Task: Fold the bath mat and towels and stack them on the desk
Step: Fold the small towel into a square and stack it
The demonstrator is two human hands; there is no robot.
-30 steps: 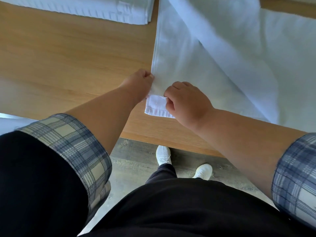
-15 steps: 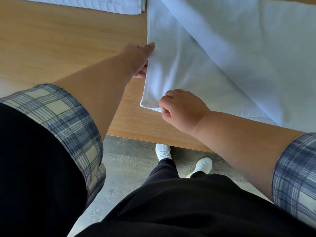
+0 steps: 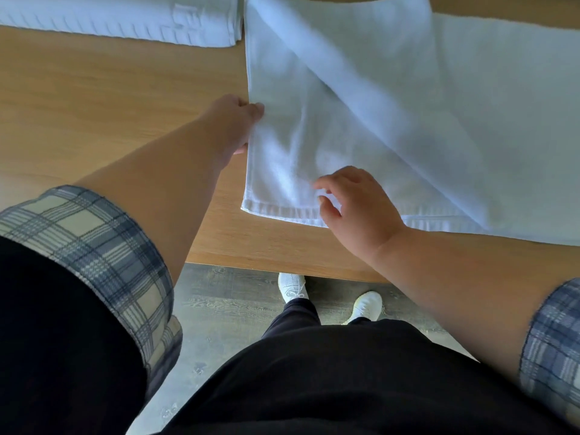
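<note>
- Bottom of the frame: black clothing (image 3: 314,387), with a rolled plaid left sleeve (image 3: 94,246) at lower left and a matching right sleeve (image 3: 552,346) at lower right.
- Just above, at lower centre: two white shoes (image 3: 292,285) on a grey plank floor (image 3: 226,296), close to the near edge of the desk (image 3: 94,114).
- Right of centre: right hand (image 3: 361,211) over the near hem of the towel (image 3: 345,98), fingers spread and only slightly bent, fingertips touching the cloth, gripping nothing.
- Left of centre: left hand (image 3: 232,120) at the towel's left edge, thumb on top and at least one finger showing beneath, pinching that edge.
- Centre to upper right: white towel spread flat on the light wooden desk, near hem parallel to the desk's front edge, one layer folded over along a diagonal running from the top centre down to the right.
- Upper left corner: folded white cloth (image 3: 125,23) with a ribbed woven pattern, lying on the desk just beside the towel's far left corner; touching or not, impossible to tell.
</note>
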